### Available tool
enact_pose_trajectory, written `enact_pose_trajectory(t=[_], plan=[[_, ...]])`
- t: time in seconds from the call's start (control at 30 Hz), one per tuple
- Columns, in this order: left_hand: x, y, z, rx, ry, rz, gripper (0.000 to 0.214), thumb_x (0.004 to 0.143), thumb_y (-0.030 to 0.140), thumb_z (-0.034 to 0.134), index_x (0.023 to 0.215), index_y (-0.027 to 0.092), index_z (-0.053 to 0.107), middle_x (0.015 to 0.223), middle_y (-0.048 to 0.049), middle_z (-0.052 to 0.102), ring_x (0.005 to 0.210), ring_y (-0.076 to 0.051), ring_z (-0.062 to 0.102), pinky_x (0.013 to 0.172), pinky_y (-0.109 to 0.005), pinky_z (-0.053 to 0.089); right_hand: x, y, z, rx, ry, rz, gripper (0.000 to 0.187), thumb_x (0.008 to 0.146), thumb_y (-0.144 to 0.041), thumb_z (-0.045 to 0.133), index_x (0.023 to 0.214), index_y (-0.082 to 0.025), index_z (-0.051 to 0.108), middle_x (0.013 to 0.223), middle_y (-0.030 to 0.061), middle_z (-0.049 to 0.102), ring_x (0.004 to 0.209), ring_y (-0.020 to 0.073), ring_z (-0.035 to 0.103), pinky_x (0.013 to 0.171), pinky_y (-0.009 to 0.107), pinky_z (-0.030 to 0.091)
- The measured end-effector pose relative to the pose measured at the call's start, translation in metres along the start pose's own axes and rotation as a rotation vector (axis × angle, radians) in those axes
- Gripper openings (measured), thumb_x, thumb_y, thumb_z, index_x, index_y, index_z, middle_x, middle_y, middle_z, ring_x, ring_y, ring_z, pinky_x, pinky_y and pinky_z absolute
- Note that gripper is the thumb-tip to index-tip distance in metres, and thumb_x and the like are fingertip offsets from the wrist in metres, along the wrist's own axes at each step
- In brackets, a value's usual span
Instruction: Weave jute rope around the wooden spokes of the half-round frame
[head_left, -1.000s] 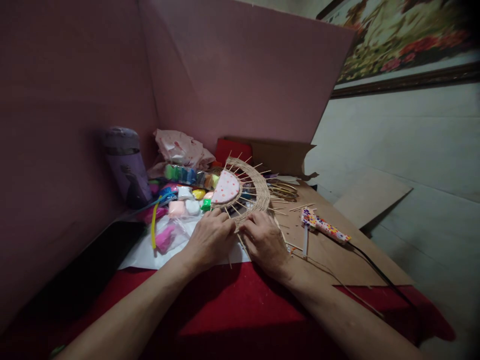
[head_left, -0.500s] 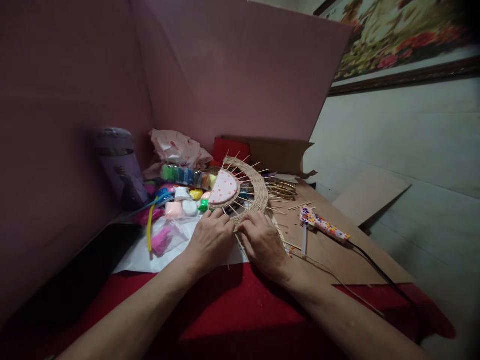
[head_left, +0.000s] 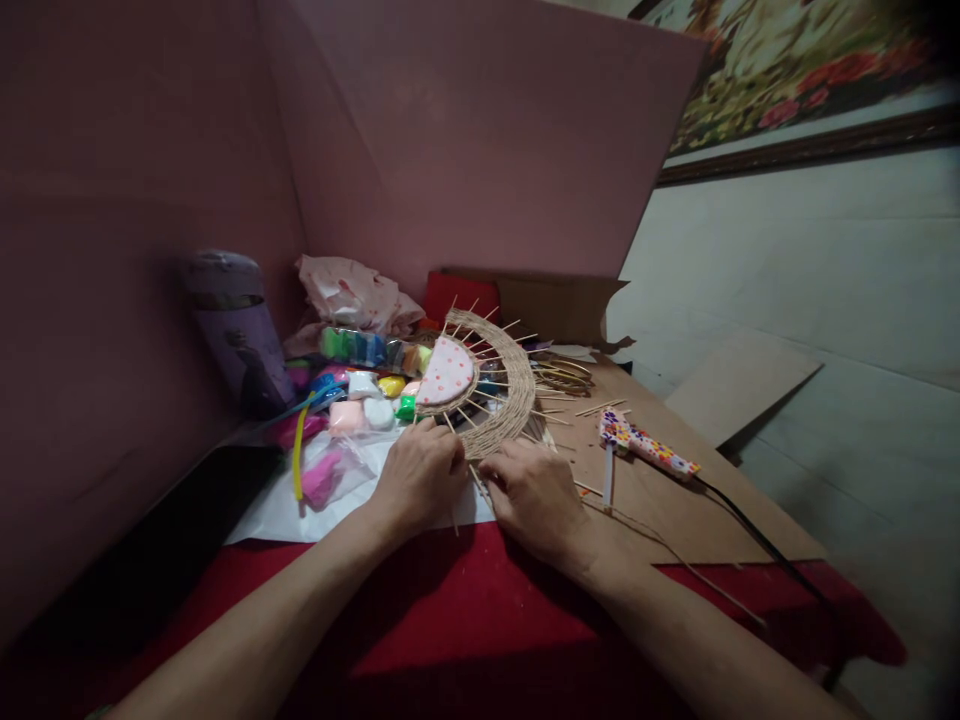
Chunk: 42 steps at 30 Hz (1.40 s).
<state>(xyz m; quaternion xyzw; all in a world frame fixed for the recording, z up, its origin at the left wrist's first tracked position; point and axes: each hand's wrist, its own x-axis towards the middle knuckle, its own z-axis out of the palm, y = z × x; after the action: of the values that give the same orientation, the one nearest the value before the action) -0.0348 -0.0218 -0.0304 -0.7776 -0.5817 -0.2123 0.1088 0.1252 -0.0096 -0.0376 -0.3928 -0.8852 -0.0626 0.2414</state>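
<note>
The semicircular fan of woven jute cord and wooden skewer spokes (head_left: 510,390) lies on the table, its near edge over a white paper sheet (head_left: 277,515) above the red cloth (head_left: 465,620); a pink dotted half-disc (head_left: 448,372) sits at its hub; the left hand (head_left: 420,480) grasps the near edge, fingers curled over it; the right hand (head_left: 536,495) bunches its fingers at the nearest spokes, though whether they pinch cord is hidden; a flower-patterned glue gun (head_left: 646,450) lies nearby; good weaving here probably means steadying the rim, drawing each pass snug, and alternating over and under without bending spokes.
</note>
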Motion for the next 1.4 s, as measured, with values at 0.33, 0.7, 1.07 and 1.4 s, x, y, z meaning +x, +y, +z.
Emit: enact_pose_trajectory(t=[0.33, 0.7, 1.07, 1.4], plan=[[0.000, -0.001, 0.000, -0.022, 0.007, -0.003, 0.011, 0.073, 0.014, 0.052, 0.065, 0.016, 0.059, 0.068, -0.0036, 0.059, 0.070, -0.017, 0.049, 0.064, -0.029, 0.036, 0.000, 0.003, -0.002, -0.041, -0.091, -0.004, 0.008, 0.078, -0.017, 0.053, 0.073, -0.018, 0.061, 0.073, 0.0032, 0.062, 0.071, 0.0162, 0.053, 0.059, 0.028, 0.029], [-0.001, -0.001, 0.000, 0.061, -0.002, 0.060, 0.013, 0.076, 0.016, 0.050, 0.065, 0.016, 0.057, 0.070, -0.0035, 0.059, 0.070, -0.016, 0.051, 0.064, -0.029, 0.038, 0.008, 0.009, -0.009, -0.016, 0.003, -0.111, 0.010, 0.083, -0.020, 0.049, 0.083, -0.017, 0.058, 0.086, 0.0055, 0.057, 0.079, 0.0160, 0.049, 0.064, 0.028, 0.033], [-0.004, 0.002, -0.001, 0.239, -0.005, 0.195, 0.014, 0.081, 0.016, 0.047, 0.071, 0.016, 0.057, 0.072, -0.0060, 0.058, 0.070, -0.021, 0.052, 0.061, -0.033, 0.040, 0.005, 0.002, -0.004, -0.077, -0.014, -0.125, 0.010, 0.082, -0.022, 0.050, 0.075, -0.018, 0.056, 0.081, 0.0048, 0.055, 0.079, 0.0176, 0.047, 0.063, 0.029, 0.033], [-0.003, 0.007, -0.004, 0.292, -0.036, 0.219, 0.013, 0.080, 0.012, 0.045, 0.072, 0.014, 0.055, 0.073, -0.0068, 0.057, 0.068, -0.019, 0.051, 0.059, -0.031, 0.040, 0.003, 0.001, -0.002, -0.036, -0.036, -0.130, 0.008, 0.074, -0.013, 0.050, 0.072, -0.017, 0.056, 0.079, 0.0046, 0.056, 0.077, 0.0165, 0.047, 0.063, 0.028, 0.034]])
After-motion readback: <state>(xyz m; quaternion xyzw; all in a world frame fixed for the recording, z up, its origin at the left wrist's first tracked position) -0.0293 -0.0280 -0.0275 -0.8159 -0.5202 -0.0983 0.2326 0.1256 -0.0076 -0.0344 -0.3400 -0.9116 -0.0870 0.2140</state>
